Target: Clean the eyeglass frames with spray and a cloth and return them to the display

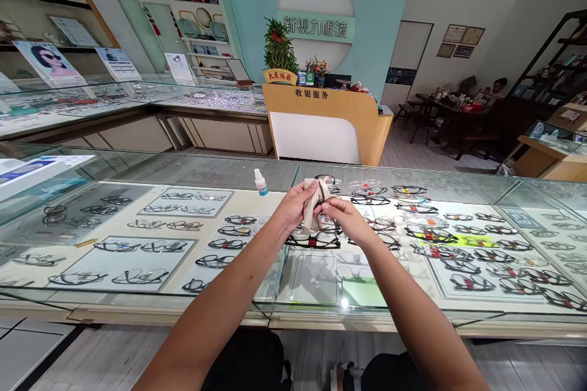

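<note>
My left hand [293, 204] and my right hand [346, 217] are raised together over the glass counter [151, 171]. The left hand's fingers pinch a beige cleaning cloth [312, 204] that hangs down between the two hands. My right hand is closed on a pair of glasses [326, 223], partly wrapped in the cloth; only bits of the frame show. A small spray bottle [261, 183] with a blue base stands on the glass just left of my left hand. Several pairs of glasses [367, 192] lie on the counter top beyond my hands.
Under the glass, trays hold several rows of spectacle frames [472, 256]. A wooden cashier desk [328, 122] with a small potted tree [278, 49] stands behind. Other display counters [92, 101] run along the left. A person sits at a table [452, 107] at the far right.
</note>
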